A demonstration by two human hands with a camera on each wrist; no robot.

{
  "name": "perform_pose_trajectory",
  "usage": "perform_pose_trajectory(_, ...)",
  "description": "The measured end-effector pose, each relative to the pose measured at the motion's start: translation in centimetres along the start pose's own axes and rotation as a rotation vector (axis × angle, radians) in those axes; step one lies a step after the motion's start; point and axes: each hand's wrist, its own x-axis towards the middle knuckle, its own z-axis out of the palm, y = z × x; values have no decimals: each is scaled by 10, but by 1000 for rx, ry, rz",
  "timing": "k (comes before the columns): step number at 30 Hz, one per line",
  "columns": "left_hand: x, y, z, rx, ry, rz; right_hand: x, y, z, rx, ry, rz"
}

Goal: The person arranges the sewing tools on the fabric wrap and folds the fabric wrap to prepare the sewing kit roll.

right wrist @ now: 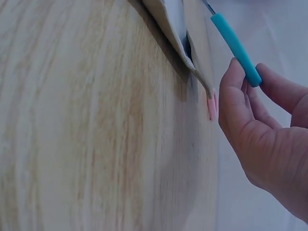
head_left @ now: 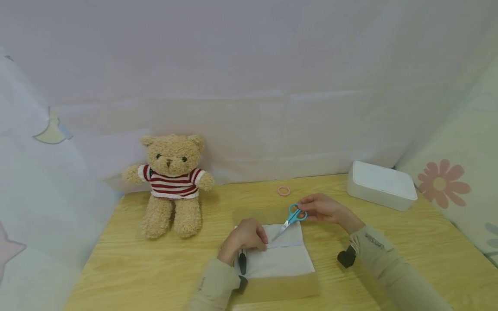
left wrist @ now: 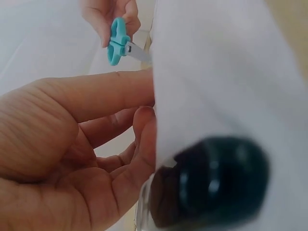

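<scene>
My right hand (head_left: 320, 208) pinches a pair of scissors (head_left: 297, 214) by the blue handle loops. Their metal blades point down and left over a white sheet (head_left: 278, 261). In the right wrist view the thumb and fingers (right wrist: 233, 79) grip the blue handle edge-on. On the upper left of the white sheet rests my left hand (head_left: 246, 235), its fingers bent loosely and touching the surface. A small black object (head_left: 243, 262) lies by the left wrist; in the left wrist view it is glossy, dark and blurred. Beneath the white sheet is a tan sheet (head_left: 278, 289).
A teddy bear (head_left: 171, 185) in a striped shirt sits at the back left. A pink ring (head_left: 284, 191) lies behind the scissors. At the back right stands a white box (head_left: 381, 185) on the wooden table (head_left: 155, 268). A pale curtain (head_left: 249, 86) hangs behind.
</scene>
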Motion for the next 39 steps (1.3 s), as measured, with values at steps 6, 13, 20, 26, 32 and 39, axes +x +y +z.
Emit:
perform_pose_trajectory(6, 1, -1, 0, -2, 1, -13, 9, -4, 3, -64, -8, 7)
perform_pose_trajectory(13, 1, -1, 0, -54, 22, -57, 17, -8, 13, -123, -14, 13)
perform_pose_trajectory(20, 1, 3, 0, -45, 36, -56, 23, -6, 18, -183, 8, 30)
perform_pose_trajectory(26, 1, 4, 0, -3, 61, -11, 27, -5, 27, -223, 35, 48)
perform_pose_trajectory(32, 3, 2, -1, 51, 81, 31, 30, -4, 31, -198, 12, 50)
perform_pose_trajectory(39, 3, 2, -2, 60, 72, 37, 32, -3, 34, -244, -2, 36)
